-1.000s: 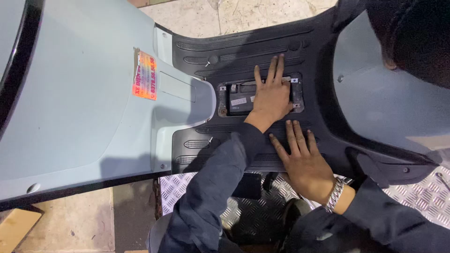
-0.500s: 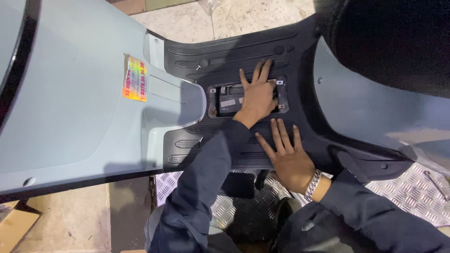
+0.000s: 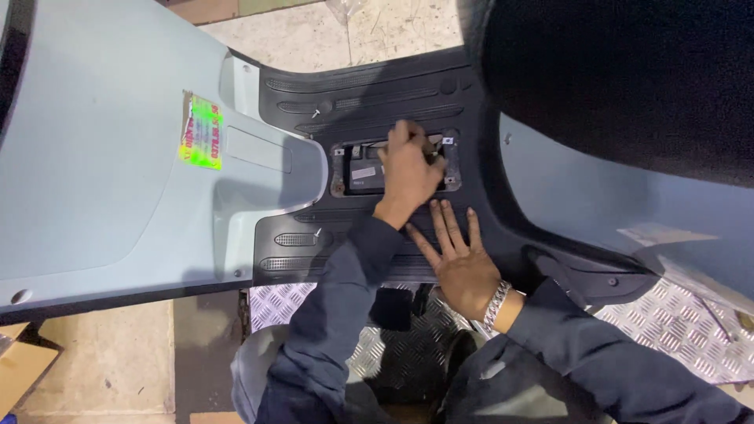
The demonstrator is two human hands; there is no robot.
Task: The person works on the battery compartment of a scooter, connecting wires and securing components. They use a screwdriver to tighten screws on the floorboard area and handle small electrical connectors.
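While the head view looks straight down on a scooter, the left hand (image 3: 410, 171) sits over a rectangular opening (image 3: 393, 166) cut in the black ribbed floorboard (image 3: 369, 86). Fingers of that hand are curled together and bent down into the far edge of the opening; whether they pinch anything cannot be told, as the knuckles cover the contact. Inside the opening, a dark box-shaped part (image 3: 363, 177) with a small pale label shows to the left of the hand. Small light fasteners mark the corners of the opening's frame. Right hand (image 3: 459, 263) lies flat, palm down, on the floorboard just beside the near edge of the opening, fingers spread apart and straight, gripping nothing. A metal link wristband (image 3: 496, 304) circles that wrist. Both forearms wear dark blue sleeves (image 3: 338, 314). Pale grey-blue body panels flank the floorboard: the front panel (image 3: 102, 180) on the left carries a bright multicoloured sticker (image 3: 202, 132); a second panel (image 3: 613, 196) sits at right under the black seat (image 3: 628, 78). Silver tread plate (image 3: 675, 322) lies beneath the scooter. Pale stone floor (image 3: 345, 27) shows at the top.
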